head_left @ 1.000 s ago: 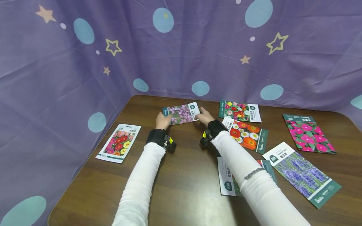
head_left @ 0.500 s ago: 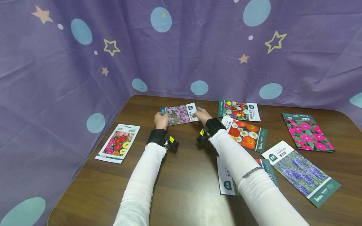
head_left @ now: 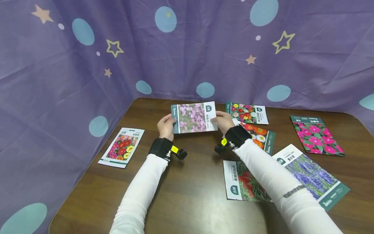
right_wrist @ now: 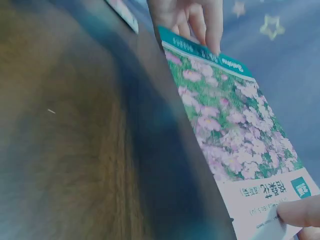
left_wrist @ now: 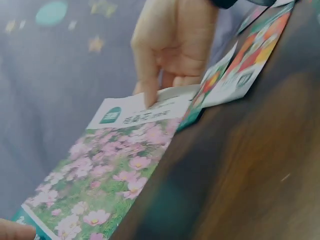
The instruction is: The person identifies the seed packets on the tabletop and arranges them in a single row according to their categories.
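Note:
A seed packet with pale pink flowers (head_left: 192, 117) is held up off the table between both hands, its green end to the left and its white end to the right. My left hand (head_left: 166, 126) pinches the green end, thumb on the front. At the white end, my right hand (head_left: 223, 121) pinches the edge with its thumb over the printed face. The wrist views show the same packet from each side, its picture facing up (left_wrist: 112, 170). Fingers behind the packet are mostly hidden.
A red-and-yellow flower packet (head_left: 122, 148) lies at the left of the brown table (head_left: 187, 182). On the right lie a mixed-flower packet (head_left: 246, 113), an orange poppy packet (head_left: 258, 135), a red flower packet (head_left: 245, 182), a lavender packet (head_left: 312, 175) and a magenta one (head_left: 317, 136). A purple curtain (head_left: 181, 48) hangs behind.
Both hands have raised the pink-flower packet from the far part of the table, bringing it closer and slightly right. It now faces the head camera more fully. The other packets lie as before.

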Available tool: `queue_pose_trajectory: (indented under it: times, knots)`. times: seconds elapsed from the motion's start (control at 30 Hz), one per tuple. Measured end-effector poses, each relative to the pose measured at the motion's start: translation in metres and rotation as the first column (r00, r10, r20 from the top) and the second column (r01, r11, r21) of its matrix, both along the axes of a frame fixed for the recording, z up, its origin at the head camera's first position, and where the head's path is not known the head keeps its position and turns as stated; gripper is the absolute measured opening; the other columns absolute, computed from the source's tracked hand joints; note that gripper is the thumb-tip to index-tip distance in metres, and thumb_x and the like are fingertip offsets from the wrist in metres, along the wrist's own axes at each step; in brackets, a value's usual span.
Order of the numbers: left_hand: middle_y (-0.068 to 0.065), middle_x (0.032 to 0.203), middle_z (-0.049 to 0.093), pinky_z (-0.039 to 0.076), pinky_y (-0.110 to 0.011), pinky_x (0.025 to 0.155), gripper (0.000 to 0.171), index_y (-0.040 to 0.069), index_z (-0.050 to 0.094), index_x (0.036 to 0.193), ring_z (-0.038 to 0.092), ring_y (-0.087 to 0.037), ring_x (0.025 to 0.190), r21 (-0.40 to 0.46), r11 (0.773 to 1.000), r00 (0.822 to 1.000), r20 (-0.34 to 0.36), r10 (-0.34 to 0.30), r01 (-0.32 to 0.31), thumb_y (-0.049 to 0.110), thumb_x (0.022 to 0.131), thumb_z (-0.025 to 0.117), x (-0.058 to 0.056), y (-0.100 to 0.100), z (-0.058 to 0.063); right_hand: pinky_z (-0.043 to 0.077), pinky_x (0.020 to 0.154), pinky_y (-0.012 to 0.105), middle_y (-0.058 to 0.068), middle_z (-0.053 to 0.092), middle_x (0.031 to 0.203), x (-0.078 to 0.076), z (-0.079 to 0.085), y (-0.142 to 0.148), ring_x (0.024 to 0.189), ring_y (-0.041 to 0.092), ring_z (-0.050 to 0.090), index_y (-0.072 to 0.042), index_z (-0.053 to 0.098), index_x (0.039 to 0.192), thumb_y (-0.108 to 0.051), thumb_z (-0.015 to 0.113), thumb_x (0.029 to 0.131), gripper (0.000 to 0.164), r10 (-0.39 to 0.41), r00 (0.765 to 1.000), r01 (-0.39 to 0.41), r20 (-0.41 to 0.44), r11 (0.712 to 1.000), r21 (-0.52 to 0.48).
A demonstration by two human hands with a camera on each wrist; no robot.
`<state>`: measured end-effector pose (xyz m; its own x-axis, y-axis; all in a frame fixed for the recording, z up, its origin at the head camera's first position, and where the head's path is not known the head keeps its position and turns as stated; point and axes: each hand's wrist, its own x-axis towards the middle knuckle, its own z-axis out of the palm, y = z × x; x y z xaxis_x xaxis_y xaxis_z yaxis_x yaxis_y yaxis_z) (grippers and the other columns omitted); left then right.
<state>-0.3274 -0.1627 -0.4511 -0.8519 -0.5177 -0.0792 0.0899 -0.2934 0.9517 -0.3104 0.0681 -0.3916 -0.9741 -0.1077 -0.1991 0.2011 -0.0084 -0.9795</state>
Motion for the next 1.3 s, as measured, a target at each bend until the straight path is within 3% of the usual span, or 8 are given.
queue_pose_trajectory:
  times: [0.1, 0.2, 0.27, 0.53, 0.8, 1.03, 1.17, 1.3]
  knots:
    - [-0.010, 0.090, 0.059, 0.050, -0.026, 0.067, 0.031, -0.004, 0.064, 0.101, 0.057, -0.016, 0.078, -0.024, 0.996, 0.996, 0.010, -0.088, 0.088, -0.006, 0.071, 0.071, 0.036, 0.018, 0.031, 0.049, 0.076, 0.026, 0.013, 0.057, 0.109, 0.029, 0.023, 0.014, 0.088, 0.012, 0.056, 0.010, 0.035, 0.134, 0.007, 0.050, 0.087, 0.050, 0.040, 0.999, -0.041, -0.028, 0.998, -0.039]
    - [-0.006, 0.081, 0.059, 0.050, -0.024, 0.060, 0.029, -0.007, 0.059, 0.104, 0.057, -0.012, 0.068, -0.044, 0.981, 0.977, 0.104, -0.184, 0.189, -0.004, 0.077, 0.068, 0.078, 0.033, 0.069, 0.047, 0.072, 0.020, 0.002, 0.053, 0.098, 0.050, 0.033, 0.031, 0.083, 0.006, 0.053, 0.010, 0.030, 0.137, 0.004, 0.049, 0.089, 0.051, 0.091, 0.995, -0.094, -0.044, 0.993, -0.070]
    - [-0.001, 0.075, 0.057, 0.048, -0.020, 0.054, 0.025, -0.007, 0.058, 0.102, 0.055, -0.007, 0.062, -0.029, 0.967, 0.962, 0.108, -0.251, 0.255, -0.004, 0.078, 0.066, 0.095, 0.037, 0.077, 0.045, 0.075, 0.019, 0.000, 0.050, 0.097, 0.062, 0.036, 0.043, 0.087, 0.006, 0.052, 0.008, 0.027, 0.139, 0.001, 0.051, 0.090, 0.055, 0.109, 0.993, -0.111, -0.037, 0.991, -0.071]
    - [0.001, 0.071, 0.059, 0.051, -0.020, 0.057, 0.016, -0.005, 0.060, 0.095, 0.057, -0.007, 0.062, -0.031, 0.864, 0.859, 0.132, -0.495, 0.502, -0.004, 0.080, 0.065, 0.141, 0.047, 0.068, 0.044, 0.083, 0.021, 0.006, 0.045, 0.124, 0.112, 0.027, 0.087, 0.092, -0.001, 0.053, 0.009, 0.021, 0.139, -0.014, 0.057, 0.091, 0.064, 0.186, 0.982, -0.186, -0.012, 0.982, -0.006]
    - [0.000, 0.075, 0.056, 0.051, -0.022, 0.058, 0.015, -0.001, 0.054, 0.092, 0.058, -0.007, 0.066, -0.043, 0.807, 0.797, 0.199, -0.571, 0.589, -0.005, 0.080, 0.062, 0.167, 0.056, 0.055, 0.049, 0.080, 0.021, -0.008, 0.058, 0.103, 0.142, 0.001, 0.103, 0.092, 0.004, 0.058, 0.014, 0.025, 0.136, -0.011, 0.058, 0.090, 0.062, 0.187, 0.982, -0.186, 0.017, 0.982, -0.046]
    - [-0.002, 0.076, 0.060, 0.052, -0.023, 0.059, 0.017, -0.009, 0.056, 0.096, 0.060, -0.009, 0.066, -0.018, 0.824, 0.819, 0.130, -0.559, 0.566, -0.006, 0.081, 0.062, 0.167, 0.062, 0.057, 0.045, 0.088, 0.025, -0.005, 0.050, 0.111, 0.143, 0.007, 0.103, 0.098, 0.007, 0.053, 0.007, 0.025, 0.137, -0.014, 0.057, 0.091, 0.060, 0.161, 0.986, -0.164, -0.041, 0.984, -0.069]
    - [-0.004, 0.079, 0.063, 0.054, -0.025, 0.061, 0.014, -0.009, 0.056, 0.096, 0.062, -0.011, 0.068, 0.080, 0.876, 0.878, 0.026, -0.478, 0.475, -0.008, 0.082, 0.059, 0.163, 0.070, 0.063, 0.038, 0.097, 0.028, 0.001, 0.035, 0.121, 0.140, 0.007, 0.096, 0.108, 0.010, 0.044, -0.011, 0.020, 0.139, -0.018, 0.056, 0.092, 0.059, 0.047, 0.996, -0.065, -0.079, 0.968, -0.243]
    - [-0.007, 0.083, 0.062, 0.053, -0.026, 0.062, 0.011, -0.007, 0.056, 0.094, 0.062, -0.013, 0.072, 0.175, 0.917, 0.934, -0.053, -0.354, 0.358, -0.009, 0.083, 0.058, 0.160, 0.085, 0.067, 0.040, 0.097, 0.025, -0.001, 0.046, 0.114, 0.148, 0.013, 0.072, 0.104, 0.008, 0.050, -0.010, 0.024, 0.131, -0.012, 0.050, 0.093, 0.046, -0.061, 0.998, 0.038, -0.036, 0.895, -0.445]
